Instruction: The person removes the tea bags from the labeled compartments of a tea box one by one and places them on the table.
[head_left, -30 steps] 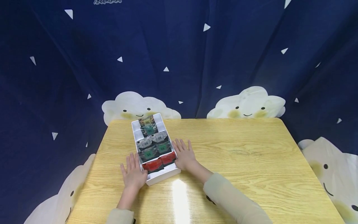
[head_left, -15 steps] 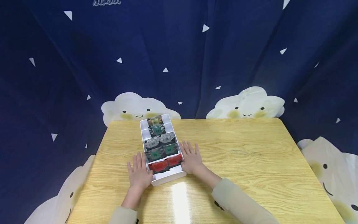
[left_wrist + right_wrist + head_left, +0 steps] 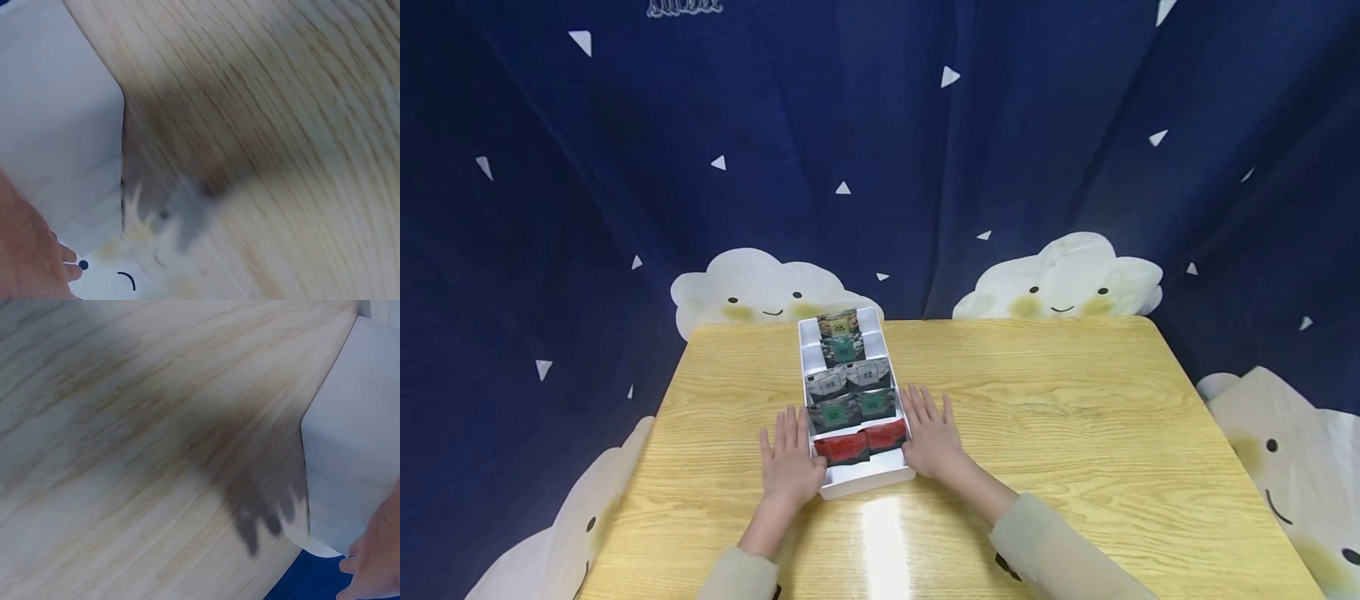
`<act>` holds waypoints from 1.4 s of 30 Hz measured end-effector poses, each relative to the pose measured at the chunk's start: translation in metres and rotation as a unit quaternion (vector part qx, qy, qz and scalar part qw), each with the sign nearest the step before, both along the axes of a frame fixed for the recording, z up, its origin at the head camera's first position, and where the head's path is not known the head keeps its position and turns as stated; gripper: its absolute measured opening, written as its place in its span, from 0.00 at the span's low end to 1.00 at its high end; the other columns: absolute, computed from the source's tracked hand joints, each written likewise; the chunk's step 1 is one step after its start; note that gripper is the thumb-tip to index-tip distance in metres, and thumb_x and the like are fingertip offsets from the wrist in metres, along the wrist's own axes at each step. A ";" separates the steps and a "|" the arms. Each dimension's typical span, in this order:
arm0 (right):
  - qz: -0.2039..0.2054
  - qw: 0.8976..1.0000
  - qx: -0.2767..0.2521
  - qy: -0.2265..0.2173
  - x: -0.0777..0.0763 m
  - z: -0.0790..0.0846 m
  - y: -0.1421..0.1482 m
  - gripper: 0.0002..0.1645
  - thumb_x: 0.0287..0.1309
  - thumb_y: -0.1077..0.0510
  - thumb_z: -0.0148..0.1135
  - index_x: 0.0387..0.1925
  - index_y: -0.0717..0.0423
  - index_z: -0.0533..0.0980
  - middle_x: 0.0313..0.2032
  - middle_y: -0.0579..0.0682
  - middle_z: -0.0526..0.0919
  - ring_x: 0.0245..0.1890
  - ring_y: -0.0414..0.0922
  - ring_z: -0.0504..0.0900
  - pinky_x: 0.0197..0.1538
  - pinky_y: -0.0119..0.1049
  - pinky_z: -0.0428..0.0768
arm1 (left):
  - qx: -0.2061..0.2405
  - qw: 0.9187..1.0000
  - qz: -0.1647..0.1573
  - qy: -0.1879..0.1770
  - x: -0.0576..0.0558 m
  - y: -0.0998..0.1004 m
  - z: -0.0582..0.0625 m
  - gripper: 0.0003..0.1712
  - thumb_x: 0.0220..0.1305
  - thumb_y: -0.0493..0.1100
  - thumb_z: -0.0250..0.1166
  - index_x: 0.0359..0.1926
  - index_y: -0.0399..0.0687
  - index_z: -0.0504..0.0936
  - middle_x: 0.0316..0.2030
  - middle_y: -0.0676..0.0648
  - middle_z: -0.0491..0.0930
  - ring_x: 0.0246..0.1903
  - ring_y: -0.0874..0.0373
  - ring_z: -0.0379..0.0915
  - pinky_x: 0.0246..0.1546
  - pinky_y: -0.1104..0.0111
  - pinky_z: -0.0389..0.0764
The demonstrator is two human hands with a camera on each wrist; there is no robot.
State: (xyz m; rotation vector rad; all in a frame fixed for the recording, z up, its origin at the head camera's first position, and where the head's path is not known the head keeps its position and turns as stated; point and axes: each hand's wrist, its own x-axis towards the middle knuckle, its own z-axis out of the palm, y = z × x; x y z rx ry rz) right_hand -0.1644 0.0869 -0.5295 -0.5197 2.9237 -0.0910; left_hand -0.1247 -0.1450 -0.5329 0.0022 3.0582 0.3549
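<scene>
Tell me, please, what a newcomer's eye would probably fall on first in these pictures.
Most likely the bright red packets, side by side near the closest end of the white tray, with the left hand and right hand at its two long sides. Next might come the smiling white clouds on the dark blue curtain behind the wooden table.

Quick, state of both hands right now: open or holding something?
Left hand: open, fingers straight, against the left side of the white tray.
Right hand: open, fingers straight, against its right side.
</scene>
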 end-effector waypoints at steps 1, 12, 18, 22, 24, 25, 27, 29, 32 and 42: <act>-0.001 1.000 -0.001 0.001 0.001 0.000 0.002 0.48 0.55 0.47 0.48 0.71 0.55 0.39 0.71 0.54 0.41 0.70 0.52 0.40 0.66 0.56 0.35 | 0.002 1.000 -0.002 0.000 0.000 0.002 0.000 0.45 0.55 0.49 0.53 0.70 0.38 0.45 0.70 0.36 0.42 0.68 0.42 0.36 0.64 0.45 0.34; -0.028 0.999 -0.017 0.001 0.014 -0.001 0.019 0.48 0.55 0.48 0.48 0.71 0.55 0.39 0.71 0.54 0.41 0.70 0.53 0.40 0.66 0.56 0.34 | 0.019 0.999 -0.024 0.023 0.000 0.017 -0.005 0.45 0.53 0.47 0.52 0.70 0.39 0.45 0.70 0.37 0.43 0.69 0.43 0.35 0.65 0.47 0.31; -0.042 0.998 -0.047 0.009 0.023 -0.002 0.027 0.48 0.54 0.50 0.49 0.71 0.56 0.40 0.71 0.55 0.42 0.70 0.54 0.42 0.66 0.57 0.34 | -0.010 0.999 -0.037 0.000 0.000 0.024 -0.001 0.46 0.54 0.49 0.53 0.70 0.40 0.45 0.70 0.39 0.42 0.69 0.43 0.36 0.65 0.47 0.34; -0.051 0.997 -0.052 0.011 0.028 -0.004 0.034 0.48 0.53 0.51 0.50 0.71 0.56 0.40 0.71 0.56 0.43 0.70 0.55 0.42 0.66 0.57 0.33 | -0.014 0.999 -0.046 -0.004 0.001 0.030 -0.001 0.46 0.55 0.50 0.53 0.71 0.41 0.44 0.70 0.39 0.41 0.69 0.44 0.35 0.65 0.47 0.34; -0.055 0.997 -0.053 0.009 0.031 -0.004 0.037 0.48 0.53 0.51 0.50 0.71 0.57 0.40 0.71 0.56 0.42 0.70 0.55 0.42 0.66 0.57 0.32 | -0.013 0.999 -0.051 -0.003 0.002 0.033 0.000 0.46 0.55 0.51 0.53 0.71 0.41 0.44 0.70 0.39 0.41 0.69 0.44 0.35 0.65 0.47 0.34; -0.057 0.997 -0.053 0.010 0.032 -0.004 0.039 0.48 0.53 0.51 0.50 0.71 0.57 0.40 0.71 0.56 0.43 0.69 0.55 0.42 0.66 0.57 0.33 | -0.013 0.998 -0.054 -0.003 0.003 0.035 0.000 0.47 0.55 0.51 0.53 0.71 0.41 0.44 0.70 0.39 0.41 0.69 0.44 0.35 0.65 0.47 0.33; -0.060 0.997 -0.054 0.011 0.035 -0.004 0.041 0.48 0.53 0.52 0.50 0.71 0.57 0.40 0.70 0.56 0.43 0.69 0.55 0.42 0.66 0.57 0.34 | -0.010 0.998 -0.058 -0.003 0.004 0.037 -0.001 0.46 0.55 0.51 0.53 0.71 0.41 0.44 0.70 0.39 0.41 0.69 0.44 0.35 0.65 0.48 0.32; -0.063 0.997 -0.051 0.011 0.038 -0.003 0.043 0.48 0.53 0.52 0.49 0.71 0.58 0.40 0.70 0.57 0.44 0.69 0.55 0.42 0.66 0.57 0.36 | -0.012 0.998 -0.062 -0.002 0.005 0.039 -0.001 0.46 0.54 0.51 0.53 0.71 0.41 0.44 0.70 0.39 0.42 0.69 0.44 0.35 0.65 0.48 0.31; -0.067 0.996 -0.056 0.010 0.041 -0.002 0.046 0.48 0.53 0.52 0.49 0.70 0.58 0.41 0.70 0.58 0.44 0.69 0.56 0.42 0.66 0.58 0.36 | -0.007 0.998 -0.067 0.005 0.006 0.042 -0.001 0.46 0.54 0.50 0.53 0.70 0.41 0.45 0.70 0.39 0.43 0.69 0.44 0.35 0.65 0.48 0.32; -0.078 0.995 -0.065 0.017 0.053 -0.003 0.057 0.47 0.52 0.53 0.49 0.70 0.61 0.43 0.70 0.60 0.46 0.69 0.57 0.44 0.65 0.59 0.36 | -0.008 0.996 -0.086 0.018 0.011 0.051 -0.001 0.46 0.54 0.50 0.53 0.70 0.40 0.46 0.70 0.39 0.44 0.69 0.44 0.37 0.65 0.47 0.34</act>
